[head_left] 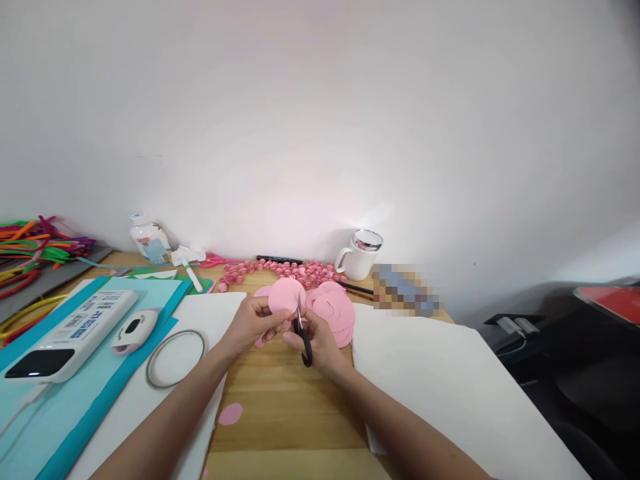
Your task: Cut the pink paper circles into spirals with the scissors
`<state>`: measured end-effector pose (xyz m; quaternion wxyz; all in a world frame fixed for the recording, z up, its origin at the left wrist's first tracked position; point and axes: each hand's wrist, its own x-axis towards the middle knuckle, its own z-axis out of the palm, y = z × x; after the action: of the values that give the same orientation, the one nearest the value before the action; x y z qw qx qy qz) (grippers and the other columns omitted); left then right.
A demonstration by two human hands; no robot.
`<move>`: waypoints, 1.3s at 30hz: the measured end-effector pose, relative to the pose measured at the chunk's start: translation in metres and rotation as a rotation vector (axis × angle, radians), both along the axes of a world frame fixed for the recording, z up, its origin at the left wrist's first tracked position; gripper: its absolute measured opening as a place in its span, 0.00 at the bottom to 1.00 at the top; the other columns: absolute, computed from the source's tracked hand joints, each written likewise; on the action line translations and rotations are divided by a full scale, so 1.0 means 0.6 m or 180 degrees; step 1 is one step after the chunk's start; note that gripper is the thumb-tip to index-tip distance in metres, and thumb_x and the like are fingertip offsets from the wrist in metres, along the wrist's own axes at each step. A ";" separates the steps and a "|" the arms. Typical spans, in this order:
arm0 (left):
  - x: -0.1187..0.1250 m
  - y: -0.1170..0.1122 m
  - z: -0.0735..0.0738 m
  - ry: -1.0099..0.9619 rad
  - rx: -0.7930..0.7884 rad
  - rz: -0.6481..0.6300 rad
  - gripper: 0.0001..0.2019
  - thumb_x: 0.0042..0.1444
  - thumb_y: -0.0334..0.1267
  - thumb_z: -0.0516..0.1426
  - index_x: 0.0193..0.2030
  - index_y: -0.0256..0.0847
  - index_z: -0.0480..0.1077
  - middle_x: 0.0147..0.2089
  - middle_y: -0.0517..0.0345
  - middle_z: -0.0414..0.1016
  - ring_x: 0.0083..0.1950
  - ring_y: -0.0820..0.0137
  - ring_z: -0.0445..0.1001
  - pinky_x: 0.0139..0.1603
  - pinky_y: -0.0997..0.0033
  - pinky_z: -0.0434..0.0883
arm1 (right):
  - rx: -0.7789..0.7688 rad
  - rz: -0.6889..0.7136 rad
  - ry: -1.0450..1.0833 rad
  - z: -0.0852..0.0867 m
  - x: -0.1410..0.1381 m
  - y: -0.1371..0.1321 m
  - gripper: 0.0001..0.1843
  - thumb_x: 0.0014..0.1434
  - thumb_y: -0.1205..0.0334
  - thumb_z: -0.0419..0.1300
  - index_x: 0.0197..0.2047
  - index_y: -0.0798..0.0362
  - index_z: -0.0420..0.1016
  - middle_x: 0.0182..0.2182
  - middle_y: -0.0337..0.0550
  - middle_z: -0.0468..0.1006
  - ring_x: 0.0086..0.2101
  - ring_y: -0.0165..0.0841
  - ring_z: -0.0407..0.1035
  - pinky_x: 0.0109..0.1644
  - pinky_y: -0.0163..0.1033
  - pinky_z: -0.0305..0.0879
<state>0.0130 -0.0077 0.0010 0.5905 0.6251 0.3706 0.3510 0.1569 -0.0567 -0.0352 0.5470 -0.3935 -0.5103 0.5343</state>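
My left hand (253,321) pinches a pink paper circle (286,295) and holds it upright above the wooden table (285,400). My right hand (316,341) grips small black-handled scissors (302,333), whose blades point up into the circle's lower edge. Just behind my hands lies a pile of pink paper circles (334,308). A pink paper scrap (230,414) lies on the wood near my left forearm.
Large white sheets (450,380) flank the wood on both sides. At left are teal paper (100,393), a white power bank (70,337), a small white device (134,330) and a metal ring (176,358). Pipe cleaners (35,250), a bottle (147,241), rolled pink pieces (295,270) and a white mug (359,255) line the wall.
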 end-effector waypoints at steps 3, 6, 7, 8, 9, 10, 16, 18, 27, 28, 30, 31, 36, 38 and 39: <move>-0.002 0.003 -0.004 -0.0011 0.0004 -0.0013 0.14 0.48 0.44 0.61 0.21 0.35 0.68 0.14 0.65 0.64 0.13 0.80 0.59 0.11 0.80 0.54 | -0.0011 -0.0044 0.0012 -0.003 0.000 0.000 0.21 0.41 0.54 0.70 0.33 0.53 0.65 0.21 0.31 0.63 0.20 0.24 0.55 0.23 0.30 0.53; -0.004 0.007 -0.010 -0.0059 0.0040 -0.0032 0.14 0.49 0.44 0.61 0.22 0.35 0.68 0.13 0.66 0.63 0.13 0.80 0.58 0.11 0.80 0.55 | -0.0087 -0.0034 -0.0014 -0.005 0.000 -0.001 0.20 0.42 0.54 0.69 0.34 0.54 0.66 0.20 0.31 0.64 0.20 0.23 0.55 0.22 0.29 0.52; -0.005 0.008 -0.012 -0.0078 0.0054 -0.0030 0.14 0.49 0.44 0.61 0.22 0.35 0.68 0.14 0.66 0.63 0.13 0.80 0.58 0.11 0.80 0.55 | -0.0123 -0.0032 -0.0027 -0.004 0.000 -0.001 0.20 0.42 0.54 0.69 0.33 0.54 0.66 0.20 0.31 0.65 0.19 0.23 0.56 0.22 0.29 0.52; -0.005 0.008 -0.012 -0.0094 0.0066 -0.0024 0.14 0.50 0.44 0.61 0.22 0.35 0.68 0.14 0.66 0.63 0.13 0.80 0.57 0.11 0.80 0.55 | -0.0154 -0.0037 -0.0036 -0.004 0.000 -0.001 0.20 0.42 0.54 0.69 0.33 0.54 0.66 0.19 0.30 0.64 0.19 0.23 0.56 0.21 0.29 0.52; -0.006 0.009 -0.013 -0.0100 0.0075 -0.0021 0.14 0.50 0.44 0.61 0.23 0.35 0.68 0.15 0.65 0.63 0.13 0.80 0.57 0.11 0.80 0.55 | -0.0176 -0.0044 -0.0045 -0.003 0.000 -0.002 0.20 0.42 0.53 0.69 0.33 0.53 0.65 0.18 0.30 0.64 0.18 0.23 0.56 0.21 0.29 0.52; -0.006 0.009 -0.012 -0.0104 0.0078 -0.0019 0.14 0.50 0.45 0.61 0.23 0.35 0.68 0.16 0.65 0.63 0.13 0.80 0.58 0.11 0.80 0.55 | -0.0185 -0.0049 -0.0053 -0.002 0.000 -0.002 0.20 0.42 0.53 0.69 0.32 0.53 0.65 0.17 0.29 0.64 0.17 0.23 0.56 0.20 0.29 0.53; -0.009 0.009 -0.008 -0.0094 0.0094 -0.0010 0.14 0.50 0.44 0.60 0.23 0.36 0.67 0.15 0.65 0.64 0.12 0.81 0.58 0.11 0.80 0.54 | -0.0220 -0.0060 -0.0135 -0.001 0.001 -0.004 0.20 0.44 0.49 0.66 0.32 0.53 0.65 0.15 0.29 0.65 0.16 0.24 0.58 0.18 0.29 0.53; -0.009 0.009 -0.007 -0.0093 0.0111 -0.0005 0.15 0.50 0.44 0.60 0.22 0.36 0.67 0.15 0.65 0.65 0.12 0.80 0.58 0.11 0.80 0.54 | -0.0246 -0.0080 -0.0144 -0.003 0.001 -0.003 0.21 0.44 0.47 0.66 0.33 0.53 0.66 0.15 0.30 0.66 0.16 0.25 0.59 0.17 0.29 0.52; -0.008 0.011 0.000 -0.0211 0.0019 0.0086 0.14 0.46 0.42 0.63 0.21 0.35 0.66 0.15 0.66 0.63 0.13 0.80 0.58 0.11 0.81 0.57 | -0.0300 -0.0066 -0.0101 -0.009 0.002 -0.001 0.21 0.44 0.47 0.66 0.31 0.53 0.64 0.13 0.29 0.65 0.13 0.24 0.58 0.16 0.28 0.51; -0.008 0.010 0.001 -0.0240 0.0006 0.0092 0.14 0.45 0.42 0.64 0.21 0.35 0.66 0.15 0.66 0.64 0.13 0.81 0.59 0.11 0.81 0.57 | -0.0304 -0.0059 -0.0091 -0.009 0.002 -0.001 0.21 0.44 0.48 0.67 0.31 0.53 0.64 0.13 0.28 0.65 0.13 0.24 0.57 0.16 0.28 0.50; -0.006 0.009 0.003 -0.0288 -0.0022 0.0108 0.14 0.45 0.42 0.64 0.21 0.35 0.66 0.16 0.66 0.65 0.13 0.81 0.59 0.11 0.82 0.56 | -0.0311 -0.0041 -0.0083 -0.007 0.002 -0.001 0.21 0.44 0.49 0.67 0.31 0.53 0.64 0.12 0.28 0.64 0.13 0.23 0.57 0.16 0.28 0.50; -0.005 0.008 0.004 -0.0316 -0.0040 0.0124 0.14 0.46 0.42 0.63 0.22 0.36 0.66 0.16 0.66 0.65 0.13 0.81 0.59 0.11 0.82 0.56 | -0.0311 -0.0035 -0.0079 -0.007 0.002 -0.002 0.20 0.44 0.50 0.67 0.30 0.53 0.64 0.12 0.28 0.64 0.13 0.23 0.57 0.15 0.28 0.49; 0.003 0.000 0.009 -0.0471 -0.0222 0.0219 0.14 0.48 0.45 0.61 0.24 0.37 0.65 0.17 0.65 0.68 0.13 0.80 0.60 0.11 0.81 0.55 | -0.0333 -0.0004 -0.0090 -0.011 -0.001 -0.002 0.20 0.45 0.50 0.67 0.31 0.53 0.63 0.12 0.28 0.64 0.13 0.23 0.56 0.16 0.28 0.49; 0.005 -0.002 0.009 -0.0429 -0.0235 0.0295 0.15 0.47 0.45 0.62 0.22 0.37 0.65 0.15 0.66 0.65 0.12 0.80 0.59 0.11 0.81 0.56 | -0.0338 0.0023 -0.0127 -0.015 -0.002 -0.002 0.20 0.45 0.50 0.67 0.32 0.53 0.63 0.13 0.28 0.65 0.13 0.23 0.56 0.16 0.28 0.49; 0.006 -0.003 0.009 -0.0390 -0.0228 0.0340 0.15 0.46 0.44 0.62 0.21 0.37 0.64 0.14 0.67 0.64 0.12 0.81 0.58 0.11 0.81 0.56 | -0.0327 0.0033 -0.0157 -0.016 -0.003 -0.002 0.20 0.45 0.51 0.67 0.32 0.53 0.63 0.13 0.28 0.65 0.13 0.23 0.56 0.16 0.28 0.49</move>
<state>0.0163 -0.0092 0.0064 0.6145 0.5603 0.3789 0.4061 0.1554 -0.0581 -0.0450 0.5106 -0.4315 -0.4975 0.5528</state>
